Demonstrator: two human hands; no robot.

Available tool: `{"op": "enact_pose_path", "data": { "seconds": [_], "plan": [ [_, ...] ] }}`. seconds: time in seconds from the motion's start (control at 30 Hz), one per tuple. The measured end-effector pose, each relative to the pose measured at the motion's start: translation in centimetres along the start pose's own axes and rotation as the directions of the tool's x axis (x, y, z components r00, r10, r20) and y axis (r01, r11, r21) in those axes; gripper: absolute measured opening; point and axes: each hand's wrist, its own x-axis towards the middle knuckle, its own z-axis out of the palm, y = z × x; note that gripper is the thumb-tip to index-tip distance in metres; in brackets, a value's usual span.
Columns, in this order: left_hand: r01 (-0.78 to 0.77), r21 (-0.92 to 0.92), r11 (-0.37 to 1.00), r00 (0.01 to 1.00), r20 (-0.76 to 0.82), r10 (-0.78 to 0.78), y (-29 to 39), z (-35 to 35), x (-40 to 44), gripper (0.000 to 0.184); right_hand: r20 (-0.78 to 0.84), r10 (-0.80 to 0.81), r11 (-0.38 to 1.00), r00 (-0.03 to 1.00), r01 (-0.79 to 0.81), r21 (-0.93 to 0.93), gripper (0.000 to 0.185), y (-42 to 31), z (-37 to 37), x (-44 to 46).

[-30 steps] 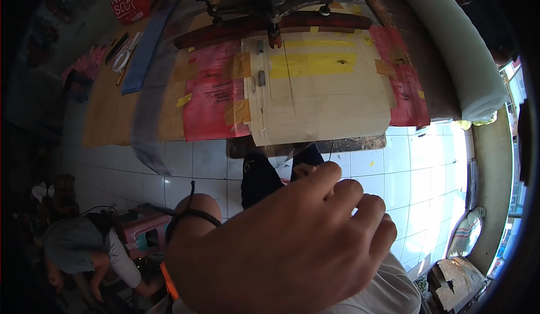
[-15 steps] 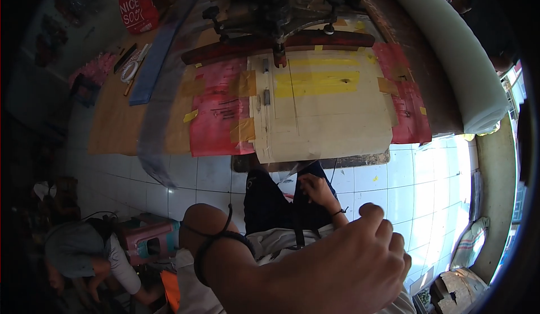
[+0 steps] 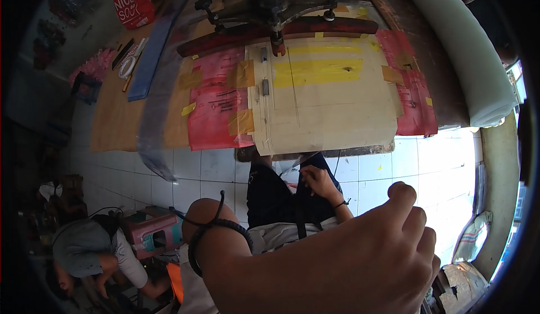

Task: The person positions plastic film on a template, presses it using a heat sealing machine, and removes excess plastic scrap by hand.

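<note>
My left hand (image 3: 394, 241) is large and close to the camera at the lower right, its back towards me. The fingers are curled, and their tips and anything in them are hidden. A dark cord band (image 3: 224, 224) circles the left arm. Further down, my right hand (image 3: 318, 182) rests over the dark-clothed thigh, fingers loosely bent and apart, with nothing visible in it. Beyond both hands lies a cream sheet (image 3: 337, 109) with yellow tape, pencil lines and small grey pieces, flanked by red sheets (image 3: 216, 109). Neither hand touches these sheets.
A dark metal frame with a red curved bar (image 3: 225, 37) stands over the sheets. White tape roll (image 3: 127, 66) and blue strip (image 3: 154, 61) lie at left; a pale roll (image 3: 461, 50) is at right. Another person (image 3: 84, 246) bends beside a pink stool (image 3: 149, 232) at lower left.
My left hand has moved rightward and away from my right hand, which it mostly covered one second ago. My right hand now shows over the thigh. The camera view has tilted slightly.
</note>
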Motion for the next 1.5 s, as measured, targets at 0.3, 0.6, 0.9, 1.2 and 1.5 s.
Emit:
{"op": "enact_pose_path", "data": {
  "seconds": [0.3,0.6,0.9,1.2,1.5],
  "plan": [
    [0.084,0.074,0.994,0.988,0.125,-0.093,0.6,-0.5,-1.3,0.015,0.016,-0.037,0.999,0.999,0.037,0.035,0.023,2.8,0.0,0.4],
    [0.231,0.045,0.972,0.940,0.248,-0.235,1.4,-4.0,-1.2,0.016,0.013,-0.006,0.999,1.000,0.005,0.047,0.024,2.5,0.1,0.1],
    [0.046,-0.028,0.999,0.841,0.540,-0.024,-2.3,2.1,-4.0,0.033,-0.097,-0.084,0.993,0.992,0.076,-0.088,0.023,1.4,0.7,-0.1],
    [0.760,-0.368,0.536,0.609,0.692,-0.389,-9.3,10.4,-15.8,0.037,-0.029,-0.258,0.965,0.966,0.255,-0.066,0.024,2.5,0.6,0.9],
    [0.946,0.155,0.285,0.182,0.477,-0.860,-10.8,28.0,-34.7,0.053,-0.034,-0.007,1.000,0.999,0.007,0.006,0.026,0.5,0.2,1.0]
  ]
}}
